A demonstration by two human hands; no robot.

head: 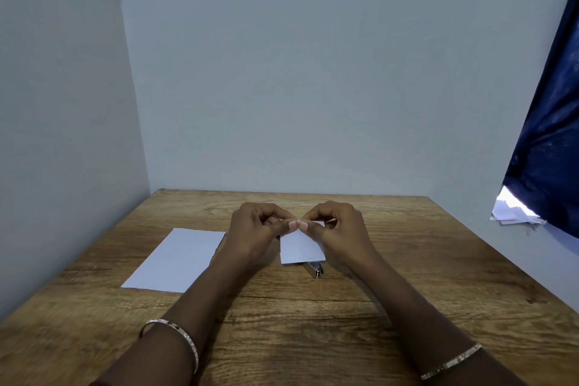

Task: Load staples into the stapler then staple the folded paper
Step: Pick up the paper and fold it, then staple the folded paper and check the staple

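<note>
Just now, pinching the upper edge of a small white paper (302, 248) between the thumb and forefinger tips (292, 224) of the left hand (253, 229), and right beside that, between those of the right hand (340, 229). Both pinches closed tight on that edge, nails almost meeting at the middle, the remaining fingers curled in toward each palm. Held up above the table and hanging down from the grip, lower edge slightly tilted, with a faint mark near the bottom. Cannot tell whether folded or a single layer.

Directly below that lower edge, lying on the wooden table (407, 260): the stapler (315, 269), only its near metal end showing, the rest hidden behind the paper, touched by neither hand. Cannot tell whether opened or loaded.

Further left, flat on the tabletop, a larger white sheet (178, 260), its right edge passing behind the left wrist.

Back along the forearms, a pale studded bangle (185, 340) on the left and a thin gold-toned bracelet (451, 362) on the right.

Beyond the table, pale walls (282, 72) behind and to the left. At far right, a hanging dark blue cloth (548, 135), and under its lower corner a loose stack of white papers (513, 213), well apart from both hands.
</note>
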